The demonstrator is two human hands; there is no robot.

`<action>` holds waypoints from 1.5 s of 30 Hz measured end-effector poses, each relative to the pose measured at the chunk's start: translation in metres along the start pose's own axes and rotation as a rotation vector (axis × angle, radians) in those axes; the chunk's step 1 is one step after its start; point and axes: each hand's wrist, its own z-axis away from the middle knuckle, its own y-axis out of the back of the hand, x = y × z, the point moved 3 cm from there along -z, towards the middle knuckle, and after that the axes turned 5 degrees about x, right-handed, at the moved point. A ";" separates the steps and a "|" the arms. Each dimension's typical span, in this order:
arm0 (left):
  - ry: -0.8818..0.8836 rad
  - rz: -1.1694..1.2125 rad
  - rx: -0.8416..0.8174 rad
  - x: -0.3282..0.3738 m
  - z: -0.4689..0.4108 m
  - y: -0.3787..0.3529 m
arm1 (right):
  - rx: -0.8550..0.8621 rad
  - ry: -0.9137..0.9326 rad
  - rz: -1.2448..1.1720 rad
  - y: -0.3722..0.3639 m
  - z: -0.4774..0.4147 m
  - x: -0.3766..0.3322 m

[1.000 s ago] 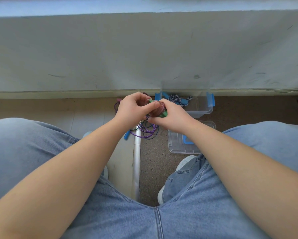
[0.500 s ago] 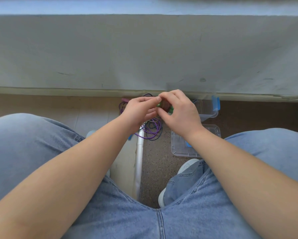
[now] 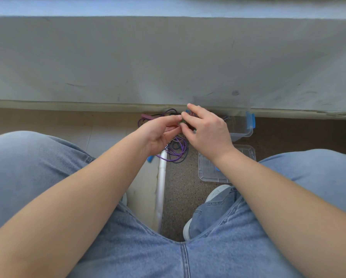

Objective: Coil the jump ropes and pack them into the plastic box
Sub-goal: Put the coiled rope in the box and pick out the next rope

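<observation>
Right hand shifted over coiled rope; left hand pinching

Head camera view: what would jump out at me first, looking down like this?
Above blue jeans, the left hand and right hand meet, pinching a small rope bundle. Below them a loose purple rope lies on the floor; a clear plastic box stands open to the right by the wall.
</observation>
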 end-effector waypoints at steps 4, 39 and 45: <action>0.019 0.013 0.018 -0.001 -0.001 0.000 | 0.029 0.016 -0.014 0.000 0.001 0.000; -0.110 -0.283 -0.101 -0.008 -0.004 -0.001 | -0.428 -1.105 -1.108 0.002 -0.007 0.019; -0.086 -0.328 -0.138 -0.008 -0.005 -0.001 | -0.495 -1.072 -1.148 0.001 -0.004 0.020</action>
